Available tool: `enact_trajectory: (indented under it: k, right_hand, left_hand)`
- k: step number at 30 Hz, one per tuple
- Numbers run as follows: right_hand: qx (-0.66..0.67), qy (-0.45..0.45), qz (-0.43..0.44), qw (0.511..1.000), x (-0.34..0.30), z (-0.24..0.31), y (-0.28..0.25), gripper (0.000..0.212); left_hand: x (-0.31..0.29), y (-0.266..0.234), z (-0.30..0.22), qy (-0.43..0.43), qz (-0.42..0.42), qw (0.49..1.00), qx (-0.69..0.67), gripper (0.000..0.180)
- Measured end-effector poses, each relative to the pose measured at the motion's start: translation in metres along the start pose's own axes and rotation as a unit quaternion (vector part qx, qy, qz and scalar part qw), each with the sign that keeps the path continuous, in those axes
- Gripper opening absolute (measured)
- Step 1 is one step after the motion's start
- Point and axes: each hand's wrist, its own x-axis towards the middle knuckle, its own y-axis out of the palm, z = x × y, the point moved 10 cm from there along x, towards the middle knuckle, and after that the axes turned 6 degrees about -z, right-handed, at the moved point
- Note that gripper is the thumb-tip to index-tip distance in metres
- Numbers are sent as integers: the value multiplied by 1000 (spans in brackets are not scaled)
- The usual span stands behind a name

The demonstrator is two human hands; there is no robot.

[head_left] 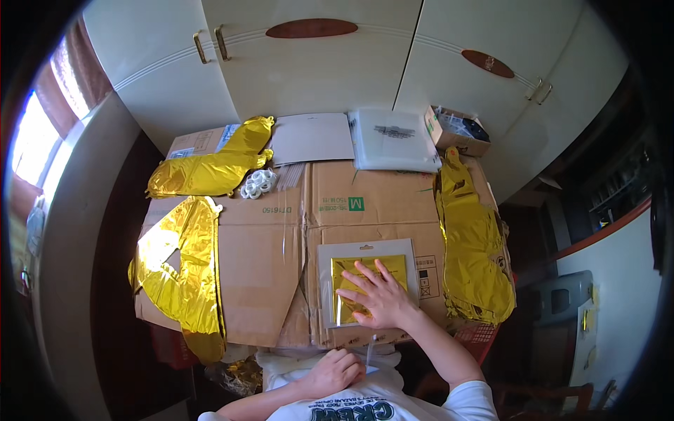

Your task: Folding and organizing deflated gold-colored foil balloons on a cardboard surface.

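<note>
My right hand (379, 296) lies flat with fingers spread on a folded gold foil piece (340, 270). That foil sits over a grey-white backing card (324, 254) with a hanging slot, near the front of the cardboard. Close to my body, my left hand (333, 372) is closed, and a thin clear strip (371, 349) sticks up beside its fingers. Both hands are apart. Flat gold foil balloons lie around: one triangular-looking balloon (200, 281) at the left, another balloon (203, 172) at the far left, and gold foil (474, 245) along the right edge.
Flattened cardboard (260, 242) covers the table. At the back are grey cards (312, 138), a stack of clear plastic bags (393, 144) and a small box (467, 140) of plastic bits. White ribbon rolls (258, 184) lie beside thin clear straws (291, 177). Cabinets (316, 70) stand behind.
</note>
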Motion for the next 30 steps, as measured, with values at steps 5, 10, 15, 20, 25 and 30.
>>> enact_trajectory:
  k: [5,10,15,20,25,30]
  right_hand:
    - [15,12,-16,1000,-2,-2,-4,62]
    - [-3,13,-27,1000,-3,0,-3,62]
    - [166,28,-63,984,-4,-8,-17,61]
    - [292,42,-147,944,-29,-30,-63,48]
    - [128,45,-116,984,-75,-19,-73,39]
    - [54,42,-144,987,-111,1,-72,31]
  left_hand:
    - [9,-32,-21,52,-37,956,-285,13]
    - [-4,-90,-33,95,2,910,-404,12]
    - [-44,-137,-6,98,-93,771,-623,10]
    - [-87,-153,56,-97,-315,668,-667,11]
    - [-38,-142,61,-181,-93,979,27,20]
    - [-10,-81,56,-6,38,965,258,46]
